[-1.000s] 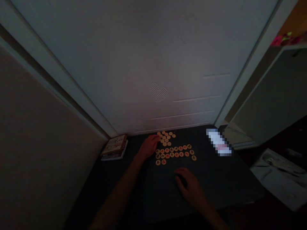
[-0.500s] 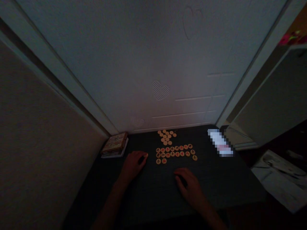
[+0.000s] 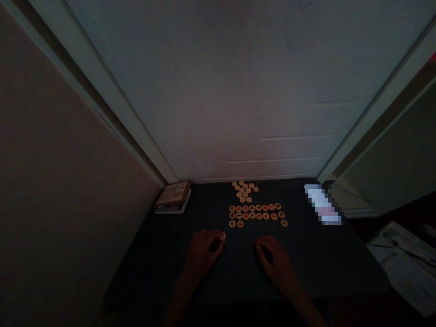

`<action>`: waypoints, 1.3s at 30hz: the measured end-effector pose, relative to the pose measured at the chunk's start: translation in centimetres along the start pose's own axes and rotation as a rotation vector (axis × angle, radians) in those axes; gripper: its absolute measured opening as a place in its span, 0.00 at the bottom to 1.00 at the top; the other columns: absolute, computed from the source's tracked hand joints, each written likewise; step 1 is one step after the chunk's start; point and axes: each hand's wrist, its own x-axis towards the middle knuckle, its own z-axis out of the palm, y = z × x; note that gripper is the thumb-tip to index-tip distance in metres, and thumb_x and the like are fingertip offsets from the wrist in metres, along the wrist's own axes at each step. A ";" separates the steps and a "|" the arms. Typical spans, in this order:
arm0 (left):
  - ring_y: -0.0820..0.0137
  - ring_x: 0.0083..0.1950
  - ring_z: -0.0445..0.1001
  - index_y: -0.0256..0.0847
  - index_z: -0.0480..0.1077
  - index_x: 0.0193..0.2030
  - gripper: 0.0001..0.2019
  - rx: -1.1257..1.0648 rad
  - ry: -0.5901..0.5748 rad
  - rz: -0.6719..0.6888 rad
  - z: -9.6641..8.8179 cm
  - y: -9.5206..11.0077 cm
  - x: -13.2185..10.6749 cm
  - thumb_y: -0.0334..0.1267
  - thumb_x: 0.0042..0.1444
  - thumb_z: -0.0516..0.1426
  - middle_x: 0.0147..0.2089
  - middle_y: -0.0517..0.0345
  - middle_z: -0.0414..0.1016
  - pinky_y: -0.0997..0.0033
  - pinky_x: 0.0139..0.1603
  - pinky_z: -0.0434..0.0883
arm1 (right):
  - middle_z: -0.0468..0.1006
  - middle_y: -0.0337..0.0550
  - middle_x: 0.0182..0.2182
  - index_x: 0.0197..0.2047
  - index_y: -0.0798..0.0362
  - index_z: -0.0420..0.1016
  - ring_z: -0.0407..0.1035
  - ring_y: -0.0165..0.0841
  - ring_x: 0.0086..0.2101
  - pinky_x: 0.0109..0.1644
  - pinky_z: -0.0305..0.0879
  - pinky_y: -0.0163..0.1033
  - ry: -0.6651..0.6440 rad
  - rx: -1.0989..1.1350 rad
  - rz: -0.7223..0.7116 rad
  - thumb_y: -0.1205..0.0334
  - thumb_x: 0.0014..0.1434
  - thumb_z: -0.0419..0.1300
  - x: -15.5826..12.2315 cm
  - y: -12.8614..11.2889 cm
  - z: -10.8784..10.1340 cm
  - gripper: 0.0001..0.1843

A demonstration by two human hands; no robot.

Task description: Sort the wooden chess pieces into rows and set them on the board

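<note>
My left hand (image 3: pixel 204 250) hovers over the dark table, thumb and forefinger pinched on a small round pale wooden piece (image 3: pixel 222 236). Just beyond it lie wooden xiangqi pieces face up, with red and black characters. They form two long rows (image 3: pixel 252 208) and a short nearest row, where a pair (image 3: pixel 236 224) sits at the left and a single piece (image 3: pixel 284 223) at the right. My right hand (image 3: pixel 275 261) is near the table's front, fingers curled and thumb close to the fingertips; no piece shows in it. Farther back, plain-faced discs (image 3: pixel 243 191) lie in a loose cluster.
At the back left of the dark table (image 3: pixel 163 268) a wooden box (image 3: pixel 173 193) lies on a white book or box (image 3: pixel 170 210). A blurred-out white item (image 3: pixel 323 204) is at the right. Behind stands a white panel (image 3: pixel 204 91) with heart patterns. The light is dim.
My left hand has moved right and nearer to me with the piece, closer to my right hand. The view has shifted slightly. The laid-out pieces look the same.
</note>
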 end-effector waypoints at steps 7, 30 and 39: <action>0.66 0.46 0.80 0.45 0.77 0.47 0.11 -0.522 -0.061 -0.116 3.2 7.5 0.1 0.33 0.58 0.60 0.47 0.55 0.82 0.68 0.46 0.77 | 0.81 0.45 0.46 0.51 0.47 0.75 0.76 0.38 0.47 0.54 0.73 0.43 -0.086 0.080 -0.018 0.62 0.65 0.60 -0.3 -0.2 -0.3 0.11; 0.64 0.59 0.77 0.48 0.73 0.60 0.17 -0.738 -0.154 -0.398 4.9 9.2 -0.3 0.42 0.69 0.50 0.57 0.56 0.79 0.61 0.63 0.73 | 0.78 0.46 0.45 0.54 0.45 0.75 0.76 0.38 0.44 0.48 0.76 0.43 -0.080 -0.046 -0.113 0.62 0.63 0.64 -0.8 0.1 0.4 0.16; 0.64 0.49 0.83 0.47 0.75 0.57 0.15 -0.791 -0.222 -0.410 4.4 9.1 -0.5 0.45 0.68 0.53 0.52 0.55 0.83 0.63 0.53 0.79 | 0.84 0.45 0.40 0.47 0.47 0.80 0.79 0.38 0.41 0.47 0.76 0.41 -0.047 0.036 0.072 0.53 0.71 0.54 -0.3 -0.6 -0.5 0.13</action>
